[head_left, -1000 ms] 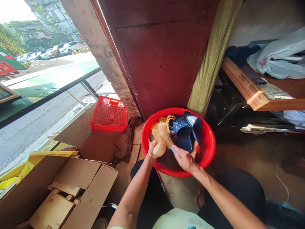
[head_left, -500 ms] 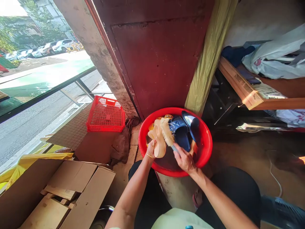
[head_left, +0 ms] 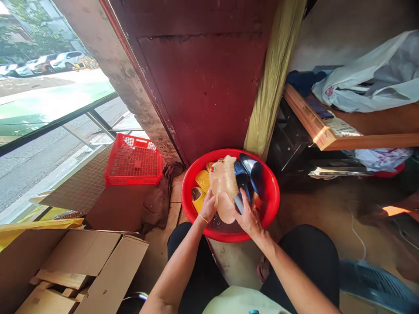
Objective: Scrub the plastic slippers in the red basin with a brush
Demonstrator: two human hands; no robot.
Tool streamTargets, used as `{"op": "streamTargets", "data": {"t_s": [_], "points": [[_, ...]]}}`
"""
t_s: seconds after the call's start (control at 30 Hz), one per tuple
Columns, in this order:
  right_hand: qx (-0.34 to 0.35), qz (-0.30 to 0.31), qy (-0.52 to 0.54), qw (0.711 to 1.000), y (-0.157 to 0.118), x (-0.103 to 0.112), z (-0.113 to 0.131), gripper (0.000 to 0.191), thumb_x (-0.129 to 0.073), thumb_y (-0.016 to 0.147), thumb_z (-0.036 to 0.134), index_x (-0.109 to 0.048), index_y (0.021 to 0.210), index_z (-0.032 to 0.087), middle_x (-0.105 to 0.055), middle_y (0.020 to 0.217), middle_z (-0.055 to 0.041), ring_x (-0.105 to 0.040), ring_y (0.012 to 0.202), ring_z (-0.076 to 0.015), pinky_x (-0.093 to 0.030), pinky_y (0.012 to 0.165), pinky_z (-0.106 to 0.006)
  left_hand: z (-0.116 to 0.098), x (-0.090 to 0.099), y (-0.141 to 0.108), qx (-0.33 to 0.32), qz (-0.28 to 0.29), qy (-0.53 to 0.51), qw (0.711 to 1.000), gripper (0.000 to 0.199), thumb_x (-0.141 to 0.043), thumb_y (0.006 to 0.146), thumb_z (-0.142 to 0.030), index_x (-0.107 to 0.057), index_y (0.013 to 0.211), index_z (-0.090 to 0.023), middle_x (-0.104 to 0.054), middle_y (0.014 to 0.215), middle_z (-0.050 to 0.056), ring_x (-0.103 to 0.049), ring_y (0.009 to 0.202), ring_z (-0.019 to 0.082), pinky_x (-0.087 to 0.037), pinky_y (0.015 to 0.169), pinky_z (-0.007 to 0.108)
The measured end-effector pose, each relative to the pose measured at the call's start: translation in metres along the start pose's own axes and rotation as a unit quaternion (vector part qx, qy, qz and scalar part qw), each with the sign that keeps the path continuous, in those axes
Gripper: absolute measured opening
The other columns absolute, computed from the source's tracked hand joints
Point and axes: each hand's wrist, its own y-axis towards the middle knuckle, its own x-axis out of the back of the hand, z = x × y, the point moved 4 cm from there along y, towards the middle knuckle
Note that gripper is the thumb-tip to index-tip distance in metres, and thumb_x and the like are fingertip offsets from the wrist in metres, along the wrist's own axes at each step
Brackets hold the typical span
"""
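My left hand is closed round the edge of a beige slipper, which I hold up over the red basin. A scrubbing brush with pale bristles and a grey handle is gripped in my right hand. Its head lies against the slipper's right side, and my right fingers are close to the slipper's near end. Yellow slippers sit in the basin on the left. Dark blue slippers are on the right, partly hidden by the brush and hand. Dark water shows at the bottom.
A red plastic crate stands left of the basin, with an open cardboard box nearer me. A dark red door rises behind. On the right are a wooden shelf with plastic bags and a fan on the floor.
The beige slipper has been turned and tilted, now showing a broader face with a small red mark. Both hands are closer together, and the view has shifted slightly right.
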Motion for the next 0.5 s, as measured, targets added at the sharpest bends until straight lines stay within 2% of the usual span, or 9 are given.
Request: {"op": "streamTargets", "data": {"t_s": [0.07, 0.13, 0.2, 0.27, 0.33, 0.37, 0.43, 0.47, 0.5], "points": [[-0.011, -0.019, -0.018, 1.0, 0.006, 0.005, 0.0, 0.077, -0.052, 0.093, 0.045, -0.025, 0.159, 0.015, -0.058, 0.142, -0.0213, -0.064, 0.118, -0.037, -0.054, 0.094, -0.047, 0.009, -0.014, -0.007, 0.015, 0.034, 0.013, 0.999, 0.081, -0.08, 0.077, -0.035, -0.042, 0.149, -0.031, -0.067, 0.131, 0.006, -0.069, 0.106, 0.022, -0.054, 0.095, 0.034], [-0.023, -0.045, -0.025, 0.998, 0.012, 0.014, -0.01, 0.072, -0.048, 0.094, 0.045, -0.03, 0.157, 0.014, -0.058, 0.141, -0.0222, -0.065, 0.117, -0.0361, -0.054, 0.094, -0.045, 0.012, -0.024, -0.011, 0.023, 0.071, 0.05, 0.996, 0.08, -0.078, 0.08, -0.043, -0.043, 0.15, -0.03, -0.063, 0.138, 0.007, -0.066, 0.116, 0.025, -0.052, 0.099, 0.037], [-0.046, -0.083, -0.03, 0.995, 0.018, 0.03, -0.028, 0.07, -0.045, 0.095, 0.048, -0.034, 0.154, 0.011, -0.06, 0.137, -0.0237, -0.066, 0.114, -0.0354, -0.054, 0.091, -0.043, 0.007, -0.032, -0.009, 0.019, 0.114, 0.13, 0.985, 0.073, -0.069, 0.086, -0.052, -0.045, 0.15, -0.027, -0.062, 0.14, 0.009, -0.062, 0.123, 0.029, -0.048, 0.104, 0.041], [-0.08, -0.125, -0.05, 0.988, 0.025, 0.051, -0.053, 0.073, -0.045, 0.094, 0.053, -0.038, 0.15, 0.008, -0.066, 0.125, -0.0243, -0.068, 0.105, -0.0355, -0.055, 0.084, -0.043, -0.008, -0.03, 0.0, -0.014, 0.122, 0.255, 0.959, 0.064, -0.056, 0.093, -0.057, -0.051, 0.146, -0.023, -0.062, 0.141, 0.011, -0.057, 0.129, 0.031, -0.044, 0.108, 0.044], [-0.094, -0.155, -0.09, 0.979, 0.036, 0.074, -0.076, 0.076, -0.047, 0.091, 0.057, -0.042, 0.147, 0.006, -0.069, 0.116, -0.0241, -0.069, 0.098, -0.0364, -0.054, 0.078, -0.043, -0.031, -0.015, 0.013, -0.065, 0.053, 0.416, 0.905, 0.059, -0.054, 0.094, -0.055, -0.057, 0.141, -0.019, -0.059, 0.143, 0.013, -0.052, 0.134, 0.031, -0.038, 0.114, 0.044], [-0.093, -0.162, -0.112, 0.976, 0.043, 0.084, -0.088, 0.077, -0.049, 0.09, 0.058, -0.043, 0.147, 0.007, -0.069, 0.116, -0.0237, -0.069, 0.097, -0.0367, -0.053, 0.077, -0.042, -0.042, -0.003, 0.019, -0.076, -0.007, 0.501, 0.862, 0.058, -0.057, 0.093, -0.052, -0.057, 0.14, -0.019, -0.058, 0.144, 0.015, -0.05, 0.136, 0.032, -0.035, 0.115, 0.044], [-0.108, -0.165, -0.159, 0.967, 0.059, 0.098, -0.113, 0.075, -0.049, 0.09, 0.057, -0.043, 0.147, 0.009, -0.069, 0.114, -0.0227, -0.07, 0.091, -0.0368, -0.052, 0.072, -0.041, -0.055, 0.022, 0.025, -0.039, -0.108, 0.647, 0.754, 0.06, -0.067, 0.088, -0.044, -0.055, 0.139, -0.017, -0.056, 0.143, 0.019, -0.049, 0.136, 0.036, -0.033, 0.115, 0.048], [-0.126, -0.16, -0.182, 0.962, 0.067, 0.101, -0.127, 0.074, -0.048, 0.09, 0.056, -0.043, 0.148, 0.01, -0.07, 0.111, -0.0226, -0.07, 0.088, -0.0366, -0.052, 0.069, -0.041, -0.057, 0.033, 0.026, -0.002, -0.136, 0.694, 0.706, 0.06, -0.071, 0.084, -0.039, -0.055, 0.137, -0.016, -0.058, 0.14, 0.021, -0.05, 0.134, 0.038, -0.033, 0.113, 0.05], [-0.138, -0.136, -0.199, 0.961, 0.074, 0.1, -0.141, 0.073, -0.047, 0.091, 0.055, -0.043, 0.147, 0.009, -0.071, 0.108, -0.0227, -0.07, 0.083, -0.0362, -0.051, 0.066, -0.041, -0.055, 0.043, 0.026, 0.032, -0.146, 0.724, 0.674, 0.059, -0.075, 0.08, -0.034, -0.057, 0.133, -0.015, -0.061, 0.135, 0.022, -0.052, 0.132, 0.04, -0.033, 0.112, 0.052]]}}
